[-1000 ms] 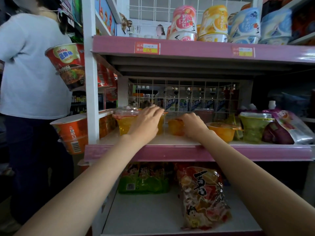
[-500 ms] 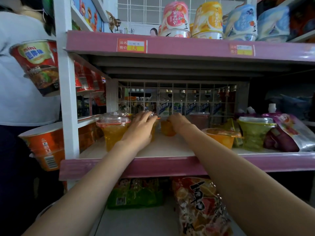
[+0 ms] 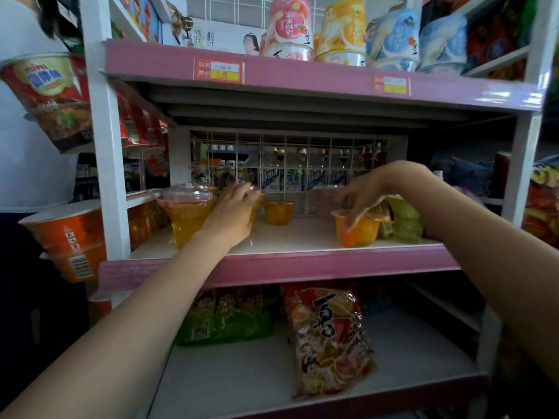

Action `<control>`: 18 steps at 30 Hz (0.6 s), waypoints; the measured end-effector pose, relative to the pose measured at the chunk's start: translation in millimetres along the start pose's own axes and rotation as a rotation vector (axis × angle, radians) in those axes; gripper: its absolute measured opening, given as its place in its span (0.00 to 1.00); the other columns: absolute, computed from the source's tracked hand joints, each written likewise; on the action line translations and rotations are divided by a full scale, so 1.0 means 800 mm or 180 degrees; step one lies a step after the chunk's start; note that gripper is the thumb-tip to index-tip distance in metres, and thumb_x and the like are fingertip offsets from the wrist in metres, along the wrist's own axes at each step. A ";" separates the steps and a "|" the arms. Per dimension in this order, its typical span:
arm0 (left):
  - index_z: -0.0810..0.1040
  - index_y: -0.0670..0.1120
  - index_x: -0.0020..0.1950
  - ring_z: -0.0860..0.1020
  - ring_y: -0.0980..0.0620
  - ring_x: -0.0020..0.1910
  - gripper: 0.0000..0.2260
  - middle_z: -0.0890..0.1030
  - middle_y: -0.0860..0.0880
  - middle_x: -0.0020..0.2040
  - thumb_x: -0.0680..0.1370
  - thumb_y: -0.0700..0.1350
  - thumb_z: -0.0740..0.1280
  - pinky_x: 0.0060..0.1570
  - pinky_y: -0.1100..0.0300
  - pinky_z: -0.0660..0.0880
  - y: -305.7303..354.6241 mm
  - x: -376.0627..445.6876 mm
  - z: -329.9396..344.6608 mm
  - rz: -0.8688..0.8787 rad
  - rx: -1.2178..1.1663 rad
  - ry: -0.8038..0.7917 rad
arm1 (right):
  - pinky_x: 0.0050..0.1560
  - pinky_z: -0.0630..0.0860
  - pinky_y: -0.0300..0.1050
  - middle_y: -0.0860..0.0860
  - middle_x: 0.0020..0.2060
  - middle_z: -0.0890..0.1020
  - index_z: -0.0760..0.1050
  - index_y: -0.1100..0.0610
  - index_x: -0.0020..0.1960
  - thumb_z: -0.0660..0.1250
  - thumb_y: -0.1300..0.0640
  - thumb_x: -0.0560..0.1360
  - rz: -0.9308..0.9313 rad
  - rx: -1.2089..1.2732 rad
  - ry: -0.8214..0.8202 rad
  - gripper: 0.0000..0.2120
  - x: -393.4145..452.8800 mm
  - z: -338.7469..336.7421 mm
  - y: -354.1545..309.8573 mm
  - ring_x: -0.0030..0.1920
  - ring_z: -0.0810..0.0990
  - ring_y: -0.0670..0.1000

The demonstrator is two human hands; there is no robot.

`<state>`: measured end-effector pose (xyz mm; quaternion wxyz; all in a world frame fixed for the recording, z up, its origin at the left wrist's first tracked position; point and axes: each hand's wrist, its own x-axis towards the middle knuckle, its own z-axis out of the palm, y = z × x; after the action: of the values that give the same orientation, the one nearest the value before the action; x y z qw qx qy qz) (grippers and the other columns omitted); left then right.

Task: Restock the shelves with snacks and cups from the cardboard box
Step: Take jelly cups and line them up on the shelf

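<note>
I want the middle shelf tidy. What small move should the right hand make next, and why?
Probably slide the orange jelly cup back to line up with the small orange cup. The right hand already rests its fingers on the lid, and this cup stands near the shelf's front edge.

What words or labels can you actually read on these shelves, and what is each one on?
"mini": red noodle bowl at upper left.
Price tags on the pink shelf edge: small print, too blurred to read.
Snack bag on the lower shelf: large black characters, not clearly legible.
Upper shelf cups: Chinese print, blurred.
Orange bowl: barcode only.
</note>
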<state>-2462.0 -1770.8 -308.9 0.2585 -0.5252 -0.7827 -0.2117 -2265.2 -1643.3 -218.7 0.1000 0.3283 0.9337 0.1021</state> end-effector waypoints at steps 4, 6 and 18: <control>0.49 0.52 0.76 0.41 0.49 0.76 0.34 0.45 0.52 0.77 0.76 0.32 0.59 0.72 0.52 0.44 -0.002 -0.001 0.000 -0.0078 -0.0146 -0.0060 | 0.64 0.70 0.53 0.53 0.71 0.62 0.55 0.48 0.74 0.73 0.48 0.69 0.0046 0.0218 -0.0038 0.40 0.013 0.020 0.016 0.68 0.65 0.59; 0.49 0.53 0.76 0.41 0.50 0.76 0.34 0.45 0.52 0.77 0.76 0.31 0.59 0.72 0.51 0.45 -0.003 -0.001 0.001 -0.0085 -0.0189 -0.0071 | 0.62 0.71 0.51 0.52 0.68 0.67 0.59 0.48 0.72 0.75 0.50 0.67 -0.0102 0.0483 0.0159 0.39 0.020 0.025 0.019 0.64 0.68 0.56; 0.57 0.50 0.75 0.46 0.49 0.76 0.31 0.51 0.51 0.77 0.75 0.28 0.57 0.74 0.52 0.48 -0.009 0.007 0.007 -0.0019 -0.0363 0.0144 | 0.60 0.70 0.43 0.53 0.60 0.77 0.70 0.56 0.67 0.74 0.46 0.68 -0.0717 0.1436 0.1442 0.32 0.115 0.051 -0.050 0.55 0.75 0.51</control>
<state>-2471.8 -1766.0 -310.5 0.2451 -0.5318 -0.7648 -0.2685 -2348.7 -1610.3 -279.2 -0.1744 0.2059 0.9617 -0.0484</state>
